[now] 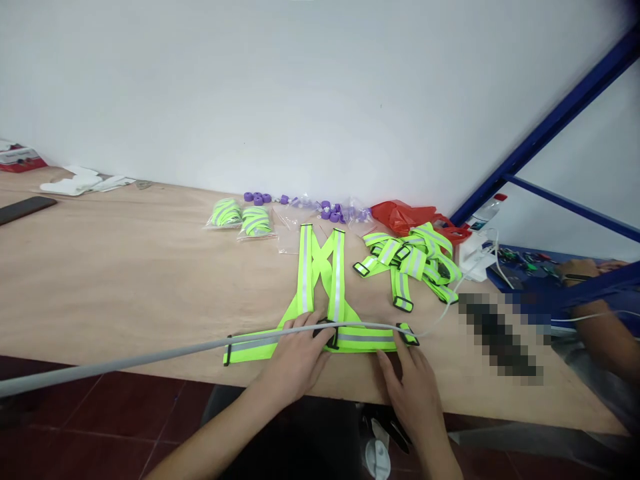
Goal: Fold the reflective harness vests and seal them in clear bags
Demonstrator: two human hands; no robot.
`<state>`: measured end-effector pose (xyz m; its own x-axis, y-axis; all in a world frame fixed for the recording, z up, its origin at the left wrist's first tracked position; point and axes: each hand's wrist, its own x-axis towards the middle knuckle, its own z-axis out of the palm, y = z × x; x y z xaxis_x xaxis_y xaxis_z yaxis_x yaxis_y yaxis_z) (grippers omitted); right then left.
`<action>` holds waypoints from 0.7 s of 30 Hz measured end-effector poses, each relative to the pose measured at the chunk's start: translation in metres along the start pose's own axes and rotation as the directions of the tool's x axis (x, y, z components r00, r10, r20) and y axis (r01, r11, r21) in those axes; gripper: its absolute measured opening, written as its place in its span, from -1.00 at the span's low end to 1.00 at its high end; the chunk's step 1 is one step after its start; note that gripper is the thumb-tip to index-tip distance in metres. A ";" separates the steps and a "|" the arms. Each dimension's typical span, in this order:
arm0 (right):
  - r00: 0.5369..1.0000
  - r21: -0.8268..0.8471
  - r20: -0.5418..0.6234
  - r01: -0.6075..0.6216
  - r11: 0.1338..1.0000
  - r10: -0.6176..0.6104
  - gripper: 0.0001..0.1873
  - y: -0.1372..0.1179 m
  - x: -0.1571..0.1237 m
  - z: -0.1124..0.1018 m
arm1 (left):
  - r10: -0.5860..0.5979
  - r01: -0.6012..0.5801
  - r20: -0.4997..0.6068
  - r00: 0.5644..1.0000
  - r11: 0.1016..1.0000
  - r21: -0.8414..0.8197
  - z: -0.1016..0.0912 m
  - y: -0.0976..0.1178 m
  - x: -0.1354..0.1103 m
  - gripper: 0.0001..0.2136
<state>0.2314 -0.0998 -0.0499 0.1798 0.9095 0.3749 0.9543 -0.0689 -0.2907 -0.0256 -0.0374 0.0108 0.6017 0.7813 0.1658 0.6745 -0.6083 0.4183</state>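
Observation:
A neon-yellow reflective vest (339,280) of elastic straps lies spread on the table, its shoulder straps crossing at the far end. My left hand (296,360) is closed at the middle of its waist strap, thumb and fingers by a black buckle (331,335). At the strap's right end rests my right hand (414,380), thumb and fingers apart, fingertips touching the band near another black buckle (408,335). The waist strap's left end (228,350) lies free near the table's front edge. A grey cable (190,348) passes across the view in front of the vest and left hand.
A heap of similar straps (415,260) lies right, before a red plastic bag (405,217). Two bagged vests (257,222), clear bags (295,223) and purple rolls (330,212) line the back. A blue metal frame (560,113) rises at right, with another person's arm (605,337) beyond.

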 end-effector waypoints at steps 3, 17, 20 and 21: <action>1.000 0.003 -0.017 0.006 1.000 -0.006 -0.28 -0.008 0.000 -0.003 | 0.019 -0.019 0.016 1.000 1.000 -0.015 -0.005 -0.003 0.002 -0.63; 1.000 0.004 0.008 -0.030 1.000 0.030 -0.31 -0.001 -0.001 -0.001 | 0.257 -0.261 0.045 0.965 0.959 0.110 0.018 -0.011 -0.015 -0.48; 0.996 0.041 -0.007 -0.093 0.995 0.093 -0.33 0.003 0.000 -0.001 | 0.266 -0.281 0.110 0.958 0.948 0.148 0.019 -0.011 -0.015 -0.44; 0.994 0.053 -0.005 -0.110 0.992 0.111 -0.33 0.004 0.000 -0.002 | 0.268 -0.286 0.124 0.955 0.945 0.157 0.019 -0.010 -0.015 -0.44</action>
<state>0.2354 -0.1005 -0.0492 0.2857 0.8941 0.3450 0.9145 -0.1469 -0.3769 -0.0335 -0.0454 -0.0125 0.8089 0.5657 0.1601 0.5326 -0.8204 0.2082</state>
